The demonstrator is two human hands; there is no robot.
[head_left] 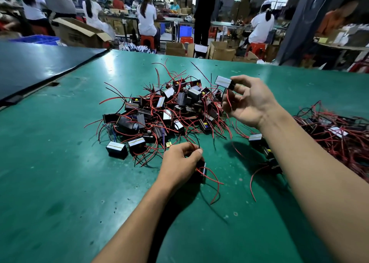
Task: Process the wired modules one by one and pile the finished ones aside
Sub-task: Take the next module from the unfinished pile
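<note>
A heap of small black wired modules point(159, 113) with red and black leads lies in the middle of the green table point(60, 183). My right hand point(249, 103) is raised over the heap's right edge and pinches one module point(223, 82) with a white face between thumb and fingertips; its leads hang down by the palm. My left hand point(179, 167) rests low on the table in front of the heap, fingers curled round another black module point(202, 171) whose red wires trail to the right. A second tangle of modules point(339, 135) lies at the right edge.
Two loose modules point(257, 140) lie under my right forearm. A dark board point(40, 67) covers the table's far left. Beyond the table's far edge stand cardboard boxes point(175, 49), red stools and several seated workers at benches.
</note>
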